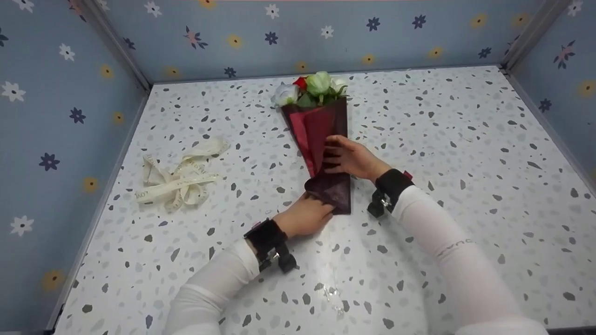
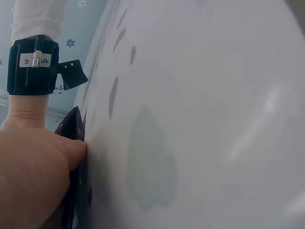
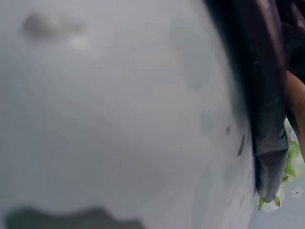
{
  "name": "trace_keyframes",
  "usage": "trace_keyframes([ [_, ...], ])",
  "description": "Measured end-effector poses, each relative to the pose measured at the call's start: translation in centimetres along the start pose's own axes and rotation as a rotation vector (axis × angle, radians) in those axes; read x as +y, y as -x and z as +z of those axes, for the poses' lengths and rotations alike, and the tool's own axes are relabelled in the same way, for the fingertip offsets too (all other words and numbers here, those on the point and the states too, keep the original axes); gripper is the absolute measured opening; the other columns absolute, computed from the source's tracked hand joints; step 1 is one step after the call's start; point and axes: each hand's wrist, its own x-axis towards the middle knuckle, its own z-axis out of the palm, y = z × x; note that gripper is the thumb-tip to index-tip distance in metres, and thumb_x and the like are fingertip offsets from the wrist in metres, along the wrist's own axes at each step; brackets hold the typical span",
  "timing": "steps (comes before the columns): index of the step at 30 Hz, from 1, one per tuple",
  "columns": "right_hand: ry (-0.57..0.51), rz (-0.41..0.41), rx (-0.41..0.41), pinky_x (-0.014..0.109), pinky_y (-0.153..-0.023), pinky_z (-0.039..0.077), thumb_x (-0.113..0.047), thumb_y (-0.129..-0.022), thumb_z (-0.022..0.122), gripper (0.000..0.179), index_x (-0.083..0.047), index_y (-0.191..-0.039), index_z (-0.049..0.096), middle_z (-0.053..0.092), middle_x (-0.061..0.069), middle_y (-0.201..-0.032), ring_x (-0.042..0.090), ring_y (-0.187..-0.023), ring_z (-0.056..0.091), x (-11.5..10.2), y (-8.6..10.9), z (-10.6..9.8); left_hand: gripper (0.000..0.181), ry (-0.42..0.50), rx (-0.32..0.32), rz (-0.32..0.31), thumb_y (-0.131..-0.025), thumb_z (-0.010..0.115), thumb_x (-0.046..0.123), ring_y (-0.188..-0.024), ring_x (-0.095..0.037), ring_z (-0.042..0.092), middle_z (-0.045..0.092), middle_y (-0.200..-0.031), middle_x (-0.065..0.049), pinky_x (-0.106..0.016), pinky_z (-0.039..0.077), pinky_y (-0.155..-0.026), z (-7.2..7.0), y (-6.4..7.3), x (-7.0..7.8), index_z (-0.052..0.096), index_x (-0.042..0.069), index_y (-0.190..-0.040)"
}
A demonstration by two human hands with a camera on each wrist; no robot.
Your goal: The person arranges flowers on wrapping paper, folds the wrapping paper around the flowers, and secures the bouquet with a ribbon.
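A flower bouquet (image 1: 321,135) wrapped in dark maroon paper with a red inner sheet lies on the table, its blooms (image 1: 319,83) toward the back wall. At its lower end my left hand (image 1: 305,216) holds the folded wrapping paper (image 1: 333,188); some of its fingers are hidden by the paper. The left wrist view has the left hand (image 2: 35,171) with its thumb against the dark paper edge. Over the wrap's right side my right hand (image 1: 351,158) rests with fingers spread and fairly straight. Only a sliver of the right hand (image 3: 296,102) enters the right wrist view.
A loose cream ribbon (image 1: 179,181) with printed lettering lies crumpled on the left of the speckled table (image 1: 442,139). Blue flower-patterned panels (image 1: 302,37) enclose the table at the back and both sides.
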Motion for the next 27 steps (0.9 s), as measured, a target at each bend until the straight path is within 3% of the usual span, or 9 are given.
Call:
trace_keyframes([
  [2,0.000,0.019,-0.001,0.062,-0.111,0.016,-0.041,-0.103,0.025,0.048,-0.016,-0.143,0.031,0.019,0.021,-0.152,0.045,-0.139,0.020,0.0,0.1,-0.3,0.041,-0.024,-0.002,0.007,-0.101,0.039,0.032,-0.128,-0.029,0.047,0.055,-0.134,-0.010,-0.048,0.026,-0.112,-0.2,0.2,0.3,0.049,0.015,-0.137],
  [4,-0.005,0.026,-0.002,0.062,-0.111,0.013,-0.049,-0.099,0.029,0.062,-0.016,-0.151,0.019,0.007,0.023,-0.156,0.047,-0.141,0.015,-0.1,0.2,-0.5,0.039,-0.061,0.052,0.025,-0.100,0.042,0.032,-0.123,-0.028,0.052,0.059,-0.128,-0.010,-0.046,0.033,-0.108,-0.7,0.4,0.9,0.054,0.013,-0.132],
  [9,0.027,0.029,0.000,0.061,-0.112,0.013,-0.062,-0.094,0.034,0.077,-0.017,-0.153,0.013,0.002,0.024,-0.157,0.047,-0.141,0.012,-0.3,0.3,-0.7,0.024,-0.089,0.388,0.107,-0.096,0.051,0.026,-0.083,-0.021,0.064,0.068,-0.088,-0.003,-0.034,0.049,-0.077,-2.5,0.4,2.6,0.068,0.010,-0.091],
  [11,0.040,0.028,-0.002,0.062,-0.112,0.014,-0.063,-0.093,0.032,0.077,-0.018,-0.153,0.013,0.003,0.024,-0.156,0.047,-0.141,0.013,-0.3,0.2,-0.7,0.025,-0.071,0.424,0.133,-0.097,0.050,0.025,-0.088,-0.020,0.063,0.067,-0.093,-0.004,-0.032,0.049,-0.081,-3.0,0.1,3.1,0.068,0.009,-0.093],
  [13,0.048,0.028,-0.003,0.062,-0.112,0.014,-0.065,-0.093,0.033,0.078,-0.020,-0.153,0.013,0.003,0.025,-0.156,0.047,-0.141,0.013,-0.3,0.1,-0.6,0.033,-0.070,0.335,0.133,-0.099,0.046,0.030,-0.112,-0.022,0.057,0.063,-0.118,-0.008,-0.034,0.043,-0.097,-3.2,-0.3,3.2,0.065,0.007,-0.113],
  [15,0.055,0.028,-0.008,0.062,-0.112,0.014,-0.067,-0.091,0.035,0.080,-0.021,-0.153,0.013,0.003,0.025,-0.156,0.047,-0.141,0.012,-0.2,0.0,-0.4,0.046,-0.066,0.193,0.118,-0.101,0.040,0.036,-0.134,-0.024,0.040,0.048,-0.141,-0.010,-0.038,0.030,-0.111,-2.9,-0.9,3.0,0.052,0.005,-0.134],
  [18,0.070,0.028,-0.016,0.061,-0.112,0.013,-0.067,-0.091,0.034,0.081,-0.020,-0.153,0.013,0.004,0.025,-0.156,0.047,-0.142,0.011,0.1,-0.1,-0.1,0.059,-0.079,0.026,0.084,-0.101,0.035,0.042,-0.146,-0.025,0.015,0.022,-0.157,-0.009,-0.042,0.014,-0.118,-2.0,-1.2,2.6,0.029,0.008,-0.149],
  [24,0.127,-0.017,-0.039,0.057,-0.114,0.013,-0.063,-0.094,0.032,0.079,-0.014,-0.153,0.013,0.009,0.025,-0.156,0.044,-0.142,0.013,0.5,-0.2,0.3,0.068,-0.098,-0.102,0.031,-0.100,0.033,0.049,-0.147,-0.025,0.001,0.002,-0.160,-0.009,-0.044,0.006,-0.118,-0.9,-0.5,2.3,0.011,0.013,-0.153],
  [27,0.277,-0.101,0.019,0.052,-0.115,0.018,-0.050,-0.100,0.028,0.067,-0.003,-0.149,0.023,0.023,0.026,-0.152,0.040,-0.140,0.024,0.6,0.3,0.8,0.071,-0.072,-0.124,0.008,-0.099,0.034,0.051,-0.147,-0.026,-0.001,-0.002,-0.160,-0.012,-0.043,0.004,-0.118,-0.8,-0.3,2.4,0.007,0.015,-0.154],
])
